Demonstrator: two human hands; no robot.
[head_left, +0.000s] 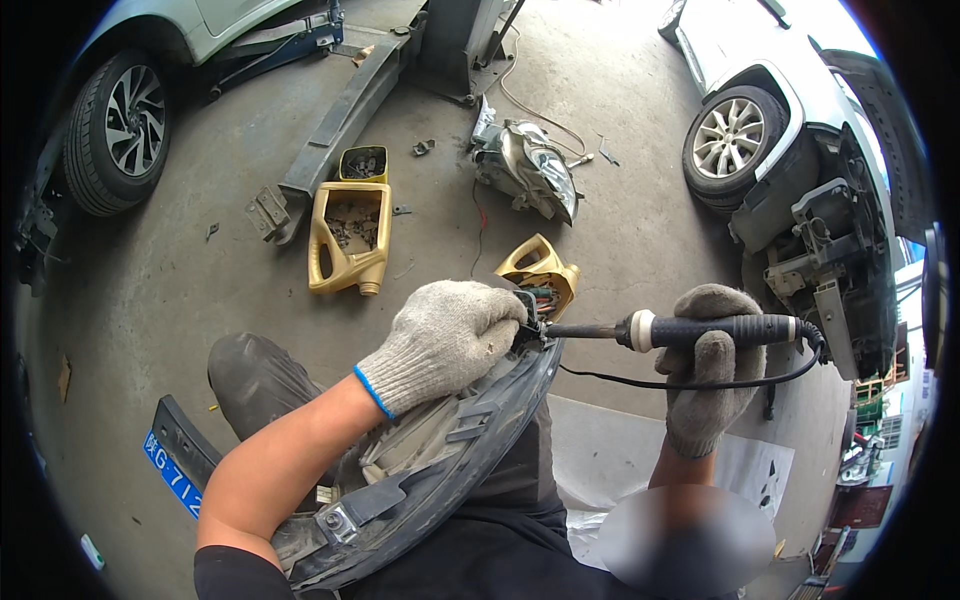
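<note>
Soldering iron (680, 332), black-handled with a cream collar, lies level in the right gloved hand (710, 380), whose fingers wrap around the grip; its bare metal shaft points left at the upper end of a curved, black-edged headlamp housing (470, 440), the contact at the tip too small to tell; a black cable (780, 381) loops from the handle's rear end and runs left below the iron; the left gloved hand (445, 335), blue-trimmed at the cuff, rests over the housing's upper end, thumb and forefinger pinching it; the housing slants across the person's lap, near a grey-trousered knee (255, 380), with a metal bracket (338, 521) at its lower left end; just beyond the left fingertips, a cut-open gold jug (550, 262) sits on the concrete floor (250, 270); farther left lies a larger gold jug (350, 274), also cut open, holding small dark pieces, just beside a yellow-rimmed tub (347, 179); a detached headlamp (530, 165) lies beyond the jugs; a white sheet (600, 440) spreads near the right forearm; alloy wheels of two cars show at left (135, 120) and right (730, 138)
</note>
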